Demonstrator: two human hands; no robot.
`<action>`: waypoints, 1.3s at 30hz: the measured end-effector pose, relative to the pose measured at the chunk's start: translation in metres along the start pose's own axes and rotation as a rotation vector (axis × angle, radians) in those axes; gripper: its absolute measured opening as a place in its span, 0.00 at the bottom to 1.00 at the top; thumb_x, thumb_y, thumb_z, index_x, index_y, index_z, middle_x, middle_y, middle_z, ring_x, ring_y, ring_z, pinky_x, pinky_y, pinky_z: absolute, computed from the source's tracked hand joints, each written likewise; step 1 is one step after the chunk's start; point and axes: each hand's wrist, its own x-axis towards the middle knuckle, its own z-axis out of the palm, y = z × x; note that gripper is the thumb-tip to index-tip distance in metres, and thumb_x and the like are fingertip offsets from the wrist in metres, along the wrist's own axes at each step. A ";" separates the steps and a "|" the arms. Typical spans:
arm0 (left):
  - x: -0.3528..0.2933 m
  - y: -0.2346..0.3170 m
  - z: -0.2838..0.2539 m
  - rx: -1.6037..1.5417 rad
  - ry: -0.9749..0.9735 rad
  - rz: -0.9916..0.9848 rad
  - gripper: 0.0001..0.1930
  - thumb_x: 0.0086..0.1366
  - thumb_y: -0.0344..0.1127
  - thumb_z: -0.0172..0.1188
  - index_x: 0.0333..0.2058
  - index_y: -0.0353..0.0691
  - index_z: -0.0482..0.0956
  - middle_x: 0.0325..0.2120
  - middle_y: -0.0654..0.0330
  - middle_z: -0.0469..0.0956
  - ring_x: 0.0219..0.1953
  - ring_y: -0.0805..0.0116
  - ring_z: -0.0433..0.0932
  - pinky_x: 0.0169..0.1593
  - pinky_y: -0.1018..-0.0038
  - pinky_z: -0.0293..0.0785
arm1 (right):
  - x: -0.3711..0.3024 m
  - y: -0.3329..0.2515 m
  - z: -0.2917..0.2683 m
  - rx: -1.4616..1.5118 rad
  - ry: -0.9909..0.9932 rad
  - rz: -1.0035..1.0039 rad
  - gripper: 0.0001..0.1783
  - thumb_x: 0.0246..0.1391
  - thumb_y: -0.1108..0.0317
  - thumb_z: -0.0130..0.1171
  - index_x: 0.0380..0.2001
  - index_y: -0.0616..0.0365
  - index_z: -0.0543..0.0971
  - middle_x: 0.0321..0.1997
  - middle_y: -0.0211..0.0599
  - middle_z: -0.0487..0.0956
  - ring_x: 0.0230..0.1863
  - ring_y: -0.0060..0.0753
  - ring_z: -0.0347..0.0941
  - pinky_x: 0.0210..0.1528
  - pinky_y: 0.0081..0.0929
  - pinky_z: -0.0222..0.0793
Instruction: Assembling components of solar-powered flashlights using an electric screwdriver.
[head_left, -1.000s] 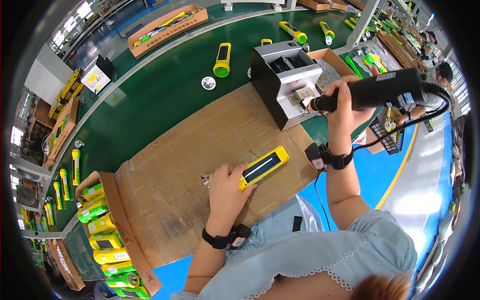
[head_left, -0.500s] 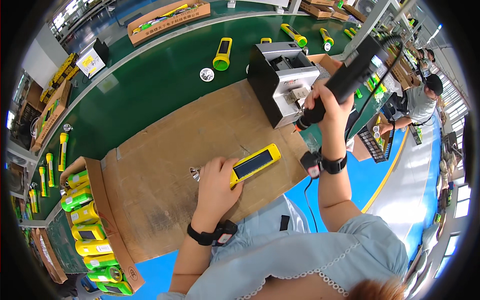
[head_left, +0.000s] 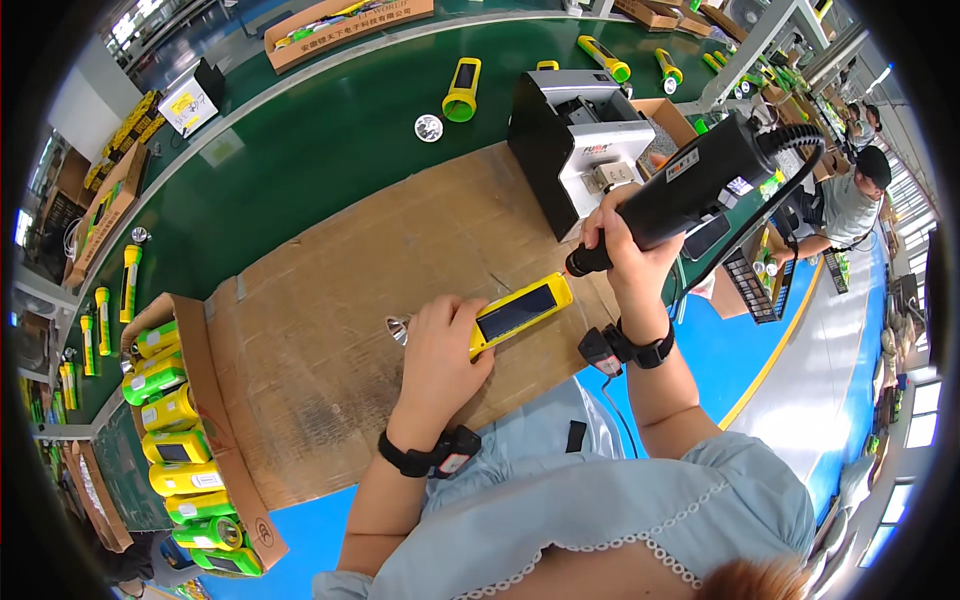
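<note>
Right hand (head_left: 630, 246) grips a labelled black driver (head_left: 688, 192); my left hand (head_left: 440, 350) grasps a yellow flashlight (head_left: 520, 314). I see lettering (head_left: 597, 149) on the far machine (head_left: 548, 140).

Pale blue short-sleeved garment (head_left: 640, 505), looped neckline trim (head_left: 655, 547), black wrist straps (head_left: 403, 457) with boxed modules (head_left: 602, 352), dark cable (head_left: 619, 408), bare hands (head_left: 440, 345)

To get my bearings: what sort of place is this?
Probably a factory line: a long green work surface bears yellow-and-green tubular flashlights, a brown cardboard box holds more, and the right hand grips a black corded screwdriver.
</note>
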 end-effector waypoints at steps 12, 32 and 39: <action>-0.002 -0.001 0.002 -0.001 -0.014 0.000 0.23 0.44 0.31 0.67 0.42 0.39 0.74 0.34 0.52 0.71 0.40 0.51 0.71 0.44 0.62 0.68 | -0.002 0.018 0.002 -0.041 -0.151 0.184 0.32 0.41 0.80 0.52 0.52 0.61 0.56 0.19 0.35 0.69 0.16 0.28 0.69 0.21 0.25 0.67; -0.002 -0.001 -0.001 -0.003 -0.016 -0.017 0.31 0.40 0.31 0.71 0.47 0.38 0.70 0.38 0.52 0.73 0.43 0.51 0.69 0.48 0.61 0.64 | 0.056 -0.011 -0.034 -0.169 0.266 -0.332 0.30 0.49 0.81 0.56 0.52 0.59 0.53 0.26 0.40 0.73 0.22 0.29 0.72 0.26 0.27 0.71; -0.002 0.000 -0.001 0.035 0.003 -0.025 0.33 0.36 0.33 0.74 0.46 0.43 0.71 0.36 0.58 0.76 0.43 0.56 0.69 0.49 0.62 0.58 | 0.070 0.004 -0.042 -0.229 0.229 -0.282 0.22 0.47 0.82 0.57 0.43 0.61 0.60 0.24 0.39 0.73 0.21 0.30 0.72 0.25 0.27 0.71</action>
